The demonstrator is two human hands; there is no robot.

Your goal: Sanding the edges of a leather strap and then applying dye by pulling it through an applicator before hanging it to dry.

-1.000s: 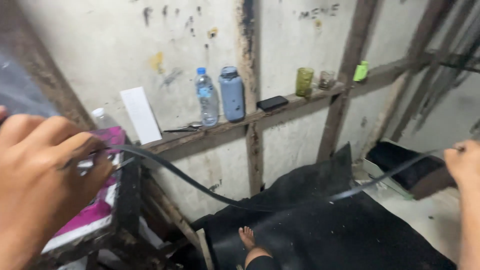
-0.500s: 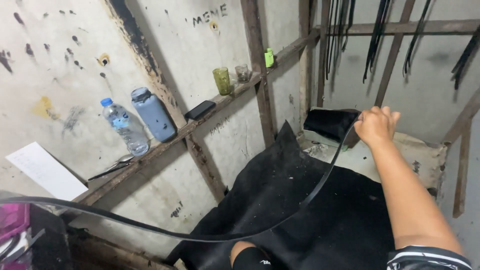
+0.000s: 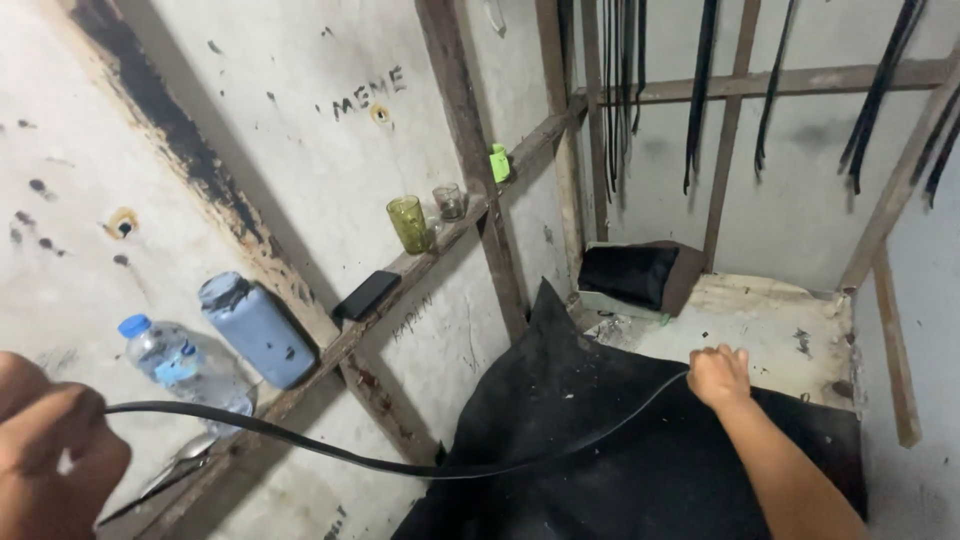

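A long thin black strip sags in a curve between my two hands. My left hand is closed around its near end at the lower left, close to the camera. My right hand is stretched out and grips the far end above a large black sheet spread on the floor. The strip hangs over the sheet's left edge.
A wooden wall rail carries a clear water bottle, a blue jar, a black phone, a green glass, a small clear glass and a green object. Black strips hang on the back wall. A dark cushion lies in the corner.
My view has swung right and down. My right hand has dropped from the corner towards the black sheet, and my left hand has come back into view holding the strip.
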